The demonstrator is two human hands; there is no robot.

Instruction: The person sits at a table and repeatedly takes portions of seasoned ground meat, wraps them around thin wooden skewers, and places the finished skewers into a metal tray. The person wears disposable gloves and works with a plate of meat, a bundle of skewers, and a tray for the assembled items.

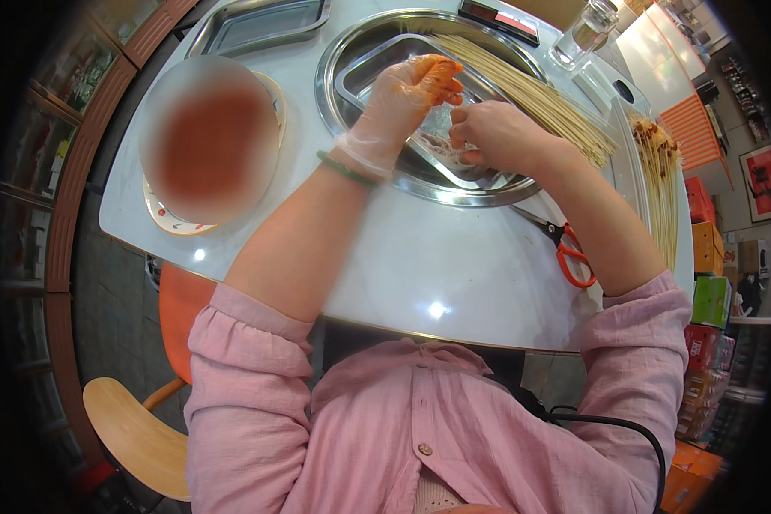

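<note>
My left hand (417,90) wears a clear disposable glove with orange stains over the fingers. Its fingers are curled above a rectangular steel tray (353,76), and what may be between them is hidden. Close beside it my bare right hand (495,135) has bent fingers over the tray's near end; whether they grip anything cannot be made out. Beneath both hands, a translucent, glistening material (440,132) lies in the tray. The tray rests tilted in a round steel platter (417,189). A bundle of bamboo skewers (527,93) lies across the platter's right side.
Scissors (572,257) with red handles lie under my right forearm. A plate (183,223) with blurred reddish contents stands left. Loaded skewers (655,160) lie at the right edge. Farther back are another steel tray (263,29), a phone-like dark device (498,20) and a glass jar (581,38).
</note>
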